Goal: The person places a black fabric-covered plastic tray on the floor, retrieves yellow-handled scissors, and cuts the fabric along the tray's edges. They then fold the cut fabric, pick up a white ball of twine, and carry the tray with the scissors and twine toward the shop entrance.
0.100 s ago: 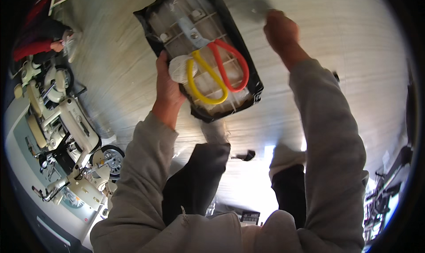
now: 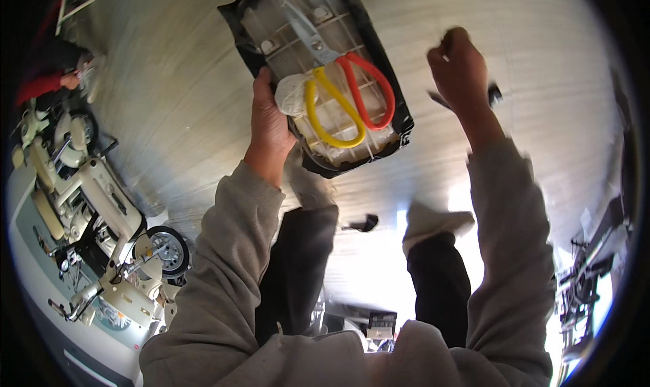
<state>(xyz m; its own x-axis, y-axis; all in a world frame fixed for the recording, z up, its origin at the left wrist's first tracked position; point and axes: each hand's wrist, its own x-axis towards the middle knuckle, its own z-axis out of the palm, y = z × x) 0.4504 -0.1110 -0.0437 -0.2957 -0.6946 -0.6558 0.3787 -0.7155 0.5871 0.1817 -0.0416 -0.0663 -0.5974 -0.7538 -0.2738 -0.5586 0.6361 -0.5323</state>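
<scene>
My left hand (image 2: 271, 116) grips the left edge of a black-edged tray (image 2: 308, 52) with a pale, ribbed plastic face, tilted in front of me. Across the tray lies a pair of scissors (image 2: 317, 46), blades pointing away, one handle yellow and the other red. A round white bundle (image 2: 292, 95), perhaps string or tape, sits by my left fingers and the yellow handle. Off to the right of the tray, apart from it, my right hand (image 2: 459, 65) is closed in a fist. Whatever it may hold is too small or hidden to make out.
Cream-coloured scooters (image 2: 112, 204) stand along the left side. A person's red sleeve (image 2: 39, 88) and hand show at the upper left. Small dark objects lie on the pale floor (image 2: 183, 116), one dark piece (image 2: 367, 222) between my feet. Dark frames (image 2: 589, 278) stand at the right.
My right hand has moved right and toward me, away from the tray. In view, the tray with scissors and white bundle has shifted slightly right. My right foot shows more.
</scene>
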